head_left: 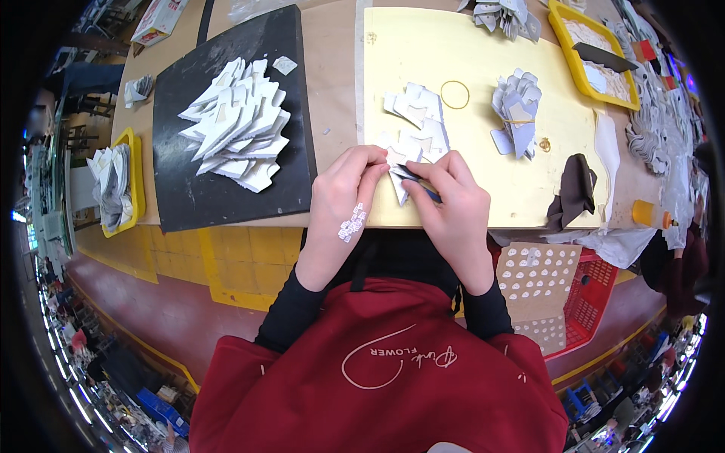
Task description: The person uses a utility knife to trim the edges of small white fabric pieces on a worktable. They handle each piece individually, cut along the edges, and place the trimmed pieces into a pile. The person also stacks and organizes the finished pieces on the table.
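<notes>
Red apron point(377, 415) noted nearest the lens, with dark sleeves above it. At the table edge, a notched white piece point(399, 190) is pinched at its upper border by the left hand point(340, 192), thumb and fingertips together; a slim dark tool point(432, 193), exact kind unclear, is clamped between thumb and fingers of the right hand point(459, 200), its tip at the piece. Step in hand judged to be fine edge work on this one piece; the next move would call for a steady left pinch and a lightly guided tip. Loose white pieces point(423, 106) are spread just beyond on a pale yellow board point(483, 192). To the left, a splayed white stack point(238, 124) is borne by a black board point(177, 208); to the right, a banded bundle point(517, 113) and a dark cloth point(578, 187) are seen. Below the table, a red crate point(598, 291) is observed; farther off, a yellow tray point(560, 34), then blurred workstations at the rim.
</notes>
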A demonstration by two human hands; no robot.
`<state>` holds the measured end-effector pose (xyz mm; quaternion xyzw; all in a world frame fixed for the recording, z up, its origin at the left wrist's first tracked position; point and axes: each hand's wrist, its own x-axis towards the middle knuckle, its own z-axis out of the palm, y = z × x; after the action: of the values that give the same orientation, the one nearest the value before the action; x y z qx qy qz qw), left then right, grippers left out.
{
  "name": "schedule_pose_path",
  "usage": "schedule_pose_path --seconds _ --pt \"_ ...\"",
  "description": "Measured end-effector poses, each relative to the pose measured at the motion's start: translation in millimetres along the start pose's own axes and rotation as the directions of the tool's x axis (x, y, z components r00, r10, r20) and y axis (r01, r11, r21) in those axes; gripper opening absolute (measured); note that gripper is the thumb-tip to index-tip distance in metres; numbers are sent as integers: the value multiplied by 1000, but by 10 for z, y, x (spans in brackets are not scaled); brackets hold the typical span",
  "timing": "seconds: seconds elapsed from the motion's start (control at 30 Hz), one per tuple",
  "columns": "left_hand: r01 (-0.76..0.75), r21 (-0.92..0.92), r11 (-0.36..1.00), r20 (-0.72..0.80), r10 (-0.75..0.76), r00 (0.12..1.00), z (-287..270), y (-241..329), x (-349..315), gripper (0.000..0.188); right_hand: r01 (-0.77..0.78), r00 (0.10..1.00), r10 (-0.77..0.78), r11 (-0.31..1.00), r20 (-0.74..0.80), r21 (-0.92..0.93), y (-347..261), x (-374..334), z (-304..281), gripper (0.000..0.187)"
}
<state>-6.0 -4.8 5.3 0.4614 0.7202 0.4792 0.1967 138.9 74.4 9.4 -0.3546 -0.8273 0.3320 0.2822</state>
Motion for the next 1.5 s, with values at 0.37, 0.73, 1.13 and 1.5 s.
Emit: schedule_pose_path --seconds 0.37,0.73,1.13,1.5 --pt "175 -104 979 -1 -176 984 -2 11 4 8 32 999 -33 992 -1 -123 -12 3 50 11" --pt "-151 -199 968 594 241 768 -484 342 -114 16 -144 963 156 987 -219 69 179 64 -325 22" --pt "-330 163 930 192 299 935 494 26 411 17 -188 953 218 970 -209 154 165 -21 -400 24" --pt "-120 -53 991 251 129 959 369 46 480 8 -84 993 84 996 -89 8 238 112 -256 16"
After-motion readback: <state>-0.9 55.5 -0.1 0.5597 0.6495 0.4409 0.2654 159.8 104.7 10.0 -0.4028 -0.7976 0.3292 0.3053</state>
